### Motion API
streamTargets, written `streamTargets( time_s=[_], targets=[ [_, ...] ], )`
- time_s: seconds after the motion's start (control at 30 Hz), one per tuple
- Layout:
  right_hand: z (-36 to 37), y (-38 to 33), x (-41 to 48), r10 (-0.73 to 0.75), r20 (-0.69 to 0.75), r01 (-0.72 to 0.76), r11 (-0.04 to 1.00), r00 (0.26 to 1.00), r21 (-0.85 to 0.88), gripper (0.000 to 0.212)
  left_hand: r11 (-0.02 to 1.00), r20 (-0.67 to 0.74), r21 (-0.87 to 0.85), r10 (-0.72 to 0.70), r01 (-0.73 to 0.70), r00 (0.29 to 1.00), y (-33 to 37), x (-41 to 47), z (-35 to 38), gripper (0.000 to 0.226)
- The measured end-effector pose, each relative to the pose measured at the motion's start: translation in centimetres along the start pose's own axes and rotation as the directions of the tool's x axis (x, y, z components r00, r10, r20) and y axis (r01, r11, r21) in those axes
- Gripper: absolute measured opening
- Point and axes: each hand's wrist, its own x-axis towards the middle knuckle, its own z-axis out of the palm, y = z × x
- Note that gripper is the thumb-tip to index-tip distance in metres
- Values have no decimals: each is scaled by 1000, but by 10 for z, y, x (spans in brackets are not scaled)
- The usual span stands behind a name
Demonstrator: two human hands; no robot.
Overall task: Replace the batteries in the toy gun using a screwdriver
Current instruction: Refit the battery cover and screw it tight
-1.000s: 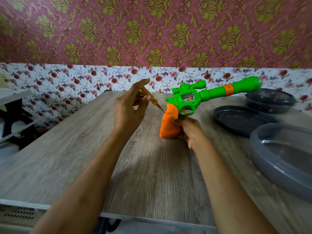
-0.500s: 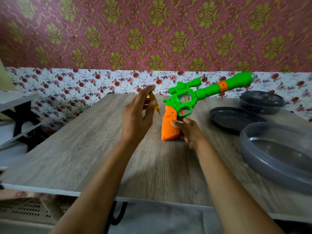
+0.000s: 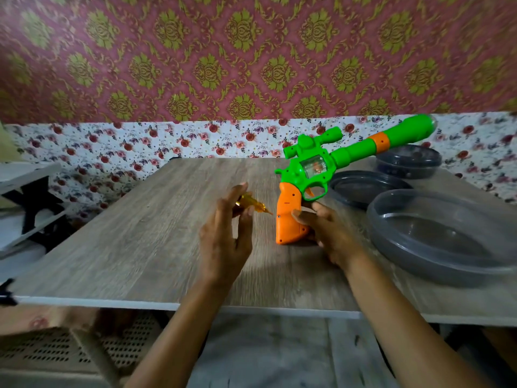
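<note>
Head camera has both hands over the bench (image 3: pixel 134 236). My left hand (image 3: pixel 223 245) pinches the amber screwdriver (image 3: pixel 253 205) between thumb and fingertips, a light grip with the other fingers fanned out loosely. Its tip points right at the toy gun (image 3: pixel 306 169), close to the orange handle but apart from it. The gun stands on its butt right of the bench's middle, with the green barrel slanting up toward the far right corner. My right hand (image 3: pixel 328 233) has a curled grip on the handle from the right, thumb laid across its face.

Containers line the right edge. Nearest me sits a big translucent grey dish (image 3: pixel 397 256), and I see its bare floor through the wall. Behind it lies a shallow dark tray (image 3: pixel 361 191), partly hidden by the gun's trigger guard. At the far right corner sits a dark round tub (image 3: pixel 405 165), and I cannot tell what it holds.
</note>
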Motion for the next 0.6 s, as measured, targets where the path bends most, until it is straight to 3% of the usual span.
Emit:
streamTargets(
  time_s=[0.13, 0.23, 0.37, 0.6],
  targets=[
    [0, 0, 6, 18, -10, -18, 999, 1000, -38, 21, 1000, -83, -6, 9, -10, 997, 5, 0, -1, 31],
    [-1, -1, 11, 62, -24, -63, 997, 998, -42, 24, 1000, -100, -20, 5, -7, 995, 4, 0, 0, 30],
    [-1, -1, 12, 71, -23, -72, 996, 997, -49, 34, 1000, -59, 2, 12, -12, 998, 3, 0, 2, 30],
    [-1, -1, 4, 26, 23, -26, 999, 999, -30, 24, 1000, 14, 20, -4, 4, 1000, 2, -3, 1, 32]
  ],
)
